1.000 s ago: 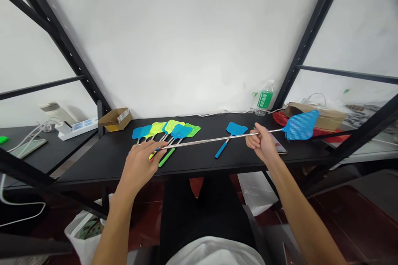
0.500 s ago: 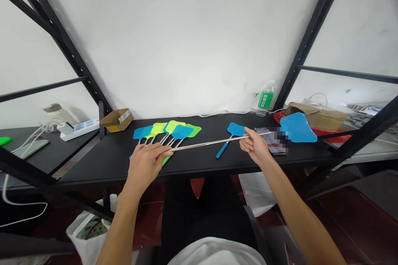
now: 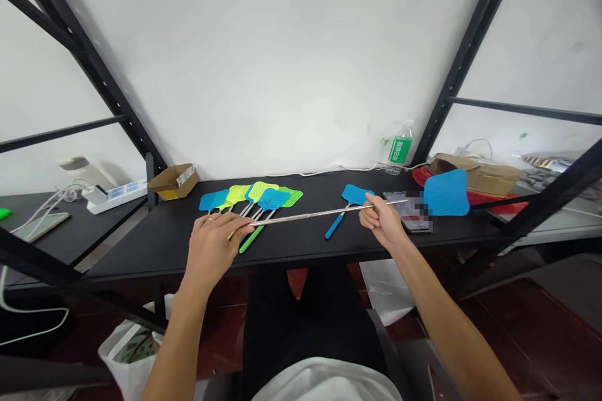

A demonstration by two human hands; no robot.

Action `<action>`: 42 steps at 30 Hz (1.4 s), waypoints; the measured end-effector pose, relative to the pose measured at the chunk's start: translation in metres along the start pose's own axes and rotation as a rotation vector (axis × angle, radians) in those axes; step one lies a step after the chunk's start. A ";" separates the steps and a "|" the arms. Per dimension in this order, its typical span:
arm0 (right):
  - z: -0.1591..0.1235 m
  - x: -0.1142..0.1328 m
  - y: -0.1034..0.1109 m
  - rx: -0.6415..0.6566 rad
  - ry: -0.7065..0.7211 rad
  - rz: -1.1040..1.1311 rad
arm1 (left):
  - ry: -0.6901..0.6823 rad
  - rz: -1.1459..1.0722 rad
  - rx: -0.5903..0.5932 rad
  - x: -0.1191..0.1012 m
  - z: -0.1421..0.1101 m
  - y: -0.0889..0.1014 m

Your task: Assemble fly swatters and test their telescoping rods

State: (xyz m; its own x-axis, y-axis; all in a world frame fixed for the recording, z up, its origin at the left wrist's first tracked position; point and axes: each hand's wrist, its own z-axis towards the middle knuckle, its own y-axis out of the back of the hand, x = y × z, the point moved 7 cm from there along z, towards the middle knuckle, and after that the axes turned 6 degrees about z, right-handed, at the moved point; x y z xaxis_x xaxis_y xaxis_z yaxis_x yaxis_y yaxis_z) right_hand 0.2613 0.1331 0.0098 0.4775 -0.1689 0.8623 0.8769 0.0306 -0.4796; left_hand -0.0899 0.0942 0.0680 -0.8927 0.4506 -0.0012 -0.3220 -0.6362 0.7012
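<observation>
A blue fly swatter (image 3: 446, 193) with a long metal rod is held level above the desk, its flat head out to the right. My left hand (image 3: 214, 241) is closed around the handle end, which it hides. Closed on the rod nearer the head is my right hand (image 3: 383, 220). Beyond my left hand lies a pile of blue, yellow and green fly swatters (image 3: 256, 194), heads toward the wall. A shorter blue fly swatter (image 3: 335, 225) lies alone under the rod, partly behind my right hand.
A phone (image 3: 410, 216) lies on the black desk (image 3: 155, 241) right of my right hand. Against the wall stands a plastic bottle (image 3: 399, 149). A small open cardboard box (image 3: 174, 183) and a white power strip (image 3: 120, 195) are at the left. Black metal posts (image 3: 463, 69) frame both sides.
The held swatter's head has turned about the rod and now shows a squarer outline. My left hand has shifted slightly left, and more of a green handle in the pile shows.
</observation>
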 end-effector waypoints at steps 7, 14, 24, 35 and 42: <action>-0.001 0.003 -0.002 0.010 -0.004 0.127 | 0.237 -0.323 -0.153 -0.026 0.002 0.018; -0.004 0.003 -0.011 0.064 -0.026 0.175 | 0.743 -1.099 0.017 0.002 -0.010 -0.037; -0.003 -0.015 -0.016 0.036 -0.111 0.179 | 0.899 -1.434 -0.233 0.018 -0.013 -0.032; 0.008 -0.014 0.019 -0.232 -0.015 0.406 | 0.982 -1.493 -0.416 0.041 -0.022 -0.029; 0.008 -0.002 0.035 -0.301 0.122 0.477 | 1.102 -1.488 -0.406 0.051 -0.028 -0.036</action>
State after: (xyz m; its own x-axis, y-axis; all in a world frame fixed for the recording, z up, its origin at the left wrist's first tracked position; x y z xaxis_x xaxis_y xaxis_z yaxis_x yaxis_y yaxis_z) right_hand 0.2915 0.1420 -0.0072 0.7909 -0.3184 0.5226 0.5032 -0.1478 -0.8515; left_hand -0.1327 0.1228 0.0227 0.4192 0.2551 -0.8713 -0.8123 -0.3233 -0.4855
